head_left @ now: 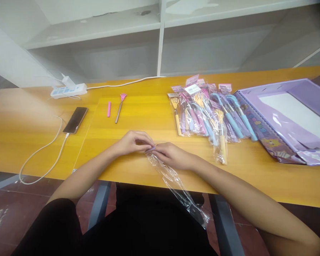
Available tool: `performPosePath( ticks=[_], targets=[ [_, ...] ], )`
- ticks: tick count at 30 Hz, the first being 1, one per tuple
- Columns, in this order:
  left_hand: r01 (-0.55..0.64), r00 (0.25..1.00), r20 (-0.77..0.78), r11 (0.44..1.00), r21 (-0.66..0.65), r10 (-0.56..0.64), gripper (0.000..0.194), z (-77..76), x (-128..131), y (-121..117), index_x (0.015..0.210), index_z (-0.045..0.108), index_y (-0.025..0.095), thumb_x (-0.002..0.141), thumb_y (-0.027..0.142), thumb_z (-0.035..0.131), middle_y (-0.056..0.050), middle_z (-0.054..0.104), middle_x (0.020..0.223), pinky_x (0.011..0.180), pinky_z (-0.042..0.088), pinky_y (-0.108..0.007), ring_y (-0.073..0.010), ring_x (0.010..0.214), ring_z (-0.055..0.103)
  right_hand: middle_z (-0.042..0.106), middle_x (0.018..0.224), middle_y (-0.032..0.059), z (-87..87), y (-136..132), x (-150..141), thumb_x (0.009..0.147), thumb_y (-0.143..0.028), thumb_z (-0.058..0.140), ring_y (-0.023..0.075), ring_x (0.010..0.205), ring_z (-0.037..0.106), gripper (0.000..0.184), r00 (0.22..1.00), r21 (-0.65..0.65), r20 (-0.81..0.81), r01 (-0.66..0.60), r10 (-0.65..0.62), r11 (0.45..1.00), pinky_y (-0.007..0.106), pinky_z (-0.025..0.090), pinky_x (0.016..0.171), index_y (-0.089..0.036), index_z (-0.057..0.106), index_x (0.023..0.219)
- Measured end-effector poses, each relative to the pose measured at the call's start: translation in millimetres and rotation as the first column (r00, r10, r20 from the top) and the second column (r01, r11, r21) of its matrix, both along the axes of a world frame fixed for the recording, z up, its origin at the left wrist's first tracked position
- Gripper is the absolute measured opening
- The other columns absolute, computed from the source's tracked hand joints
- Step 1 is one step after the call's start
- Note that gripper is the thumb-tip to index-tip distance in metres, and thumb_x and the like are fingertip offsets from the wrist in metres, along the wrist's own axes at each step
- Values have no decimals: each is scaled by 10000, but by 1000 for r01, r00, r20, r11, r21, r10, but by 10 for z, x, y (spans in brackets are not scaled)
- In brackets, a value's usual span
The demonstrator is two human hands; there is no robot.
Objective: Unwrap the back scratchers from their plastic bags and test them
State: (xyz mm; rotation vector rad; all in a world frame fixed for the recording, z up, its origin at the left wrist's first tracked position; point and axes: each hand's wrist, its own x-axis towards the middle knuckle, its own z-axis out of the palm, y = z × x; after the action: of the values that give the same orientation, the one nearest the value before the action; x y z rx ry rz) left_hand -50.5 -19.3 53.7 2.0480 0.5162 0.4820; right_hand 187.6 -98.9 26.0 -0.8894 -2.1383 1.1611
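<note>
Near the middle of the frame, the left hand point(137, 142) and the right hand point(173, 155) meet over the desk point(138, 170), fingers of both pinched on the top of a clear bag point(173, 177). A bit of purple shows at the pinch; the rest of the bag trails over the desk edge toward the lower centre, with no scratcher visible inside.

As for how far things have got, the heap of scratchers point(194, 117) right of centre seems already wrapped. At upper left of centre, a pink scratcher point(120, 108) lies bare, with a pink tube point(109, 109) just beside it — probably its handle, and not fitted on. So bagging looks done for the heap and not done for that one.

Counted: one bag in the hands, one bare scratcher, one loose tube, one purple box point(280, 92) at the right, one phone point(75, 120) and one power strip point(69, 90) at the left. The heap overlaps too much for a full count — at least three yellow hand-shaped heads and two blue hooked tops show.
</note>
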Motion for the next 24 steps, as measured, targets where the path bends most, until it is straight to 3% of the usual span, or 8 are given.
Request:
performPosePath(
  ticks=[5,17,24],
  targets=[
    [11,1000,-3,1000,-2,-11,139,1,7,-3,1025,843,198,951,296,779,-103,821,1051,914,614,-330,-186,977,777,807,1171,75,-15,2,0,1121,-297,498,228,1043,749,307,1000,13,-3,-18,18,1000,374,567,970,-253,786,1218],
    [-15,1000,-13,996,89,16,111,-99,22,-30,963,790,197,970,293,735,-71,793,995,898,588,-340,-169,936,743,789,1015,77,-7,44,-2,1116,-259,466,205,870,713,308,998,45,55,-30,28,999,362,553,845,-194,765,1145],
    [27,999,-39,993,111,-23,109,13,17,-25,944,779,179,959,272,726,-83,789,980,859,596,-319,-169,908,739,797,1124,83,5,43,-11,1114,-239,471,223,985,732,297,997,39,71,-39,36,998,385,559,916,-212,759,1183]
  ],
)
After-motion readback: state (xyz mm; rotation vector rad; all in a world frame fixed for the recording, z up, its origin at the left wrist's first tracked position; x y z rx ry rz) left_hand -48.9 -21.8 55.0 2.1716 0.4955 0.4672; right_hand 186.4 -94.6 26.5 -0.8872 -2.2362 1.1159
